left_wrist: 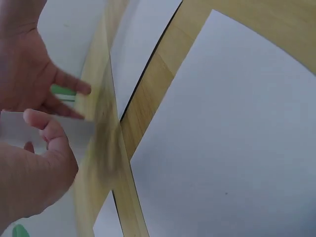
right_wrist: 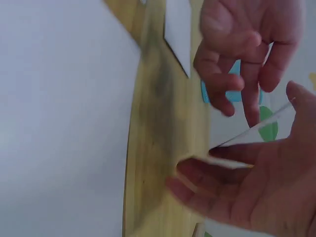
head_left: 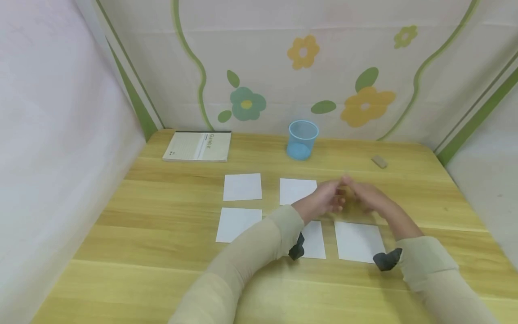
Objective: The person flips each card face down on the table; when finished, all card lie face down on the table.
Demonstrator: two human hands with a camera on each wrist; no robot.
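Observation:
Over the table my two hands come close together, above the right part of a grid of white square paper cards (head_left: pixel 242 186). My right hand (head_left: pixel 369 195) holds a thin paper card (right_wrist: pixel 254 126), seen almost edge-on between thumb and fingers in the right wrist view. Facing it, my left hand (head_left: pixel 328 198) has loosely bent fingers and overlaps one card on the table. In the left wrist view the held card lies between both hands, the left thumb crossing in front of it.
A clear blue cup (head_left: pixel 300 148) stands at the back of the table, with a notebook (head_left: pixel 198 146) to its left. A small brown block (head_left: pixel 379 161) lies at the back right. Behind the table hangs a flowered curtain (head_left: pixel 279 85).

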